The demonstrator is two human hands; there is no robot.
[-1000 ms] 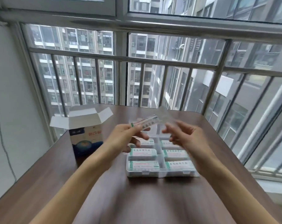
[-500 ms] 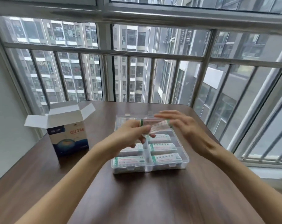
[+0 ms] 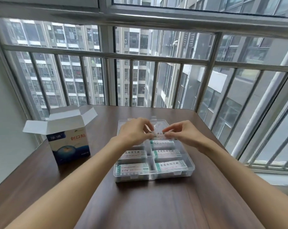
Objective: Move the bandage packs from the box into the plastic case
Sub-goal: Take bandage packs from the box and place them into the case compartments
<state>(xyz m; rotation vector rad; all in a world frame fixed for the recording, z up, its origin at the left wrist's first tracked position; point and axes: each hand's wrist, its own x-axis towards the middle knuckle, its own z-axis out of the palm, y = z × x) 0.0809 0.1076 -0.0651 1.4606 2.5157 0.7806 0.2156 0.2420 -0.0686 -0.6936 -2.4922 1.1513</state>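
Most of the job looks done: the plastic case [image 3: 190, 169] on the table [image 3: 156, 204] already holds packs in its near compartments. The left hand [image 3: 134, 132] and right hand [image 3: 183, 133] pinch one bandage pack [image 3: 157, 134] by its ends over a far compartment. Whether the open box [image 3: 69, 142] holds more is hidden.

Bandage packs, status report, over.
Both hands pinch one bandage pack over the plastic case, far right compartment. Box open, left. Nothing in the way.
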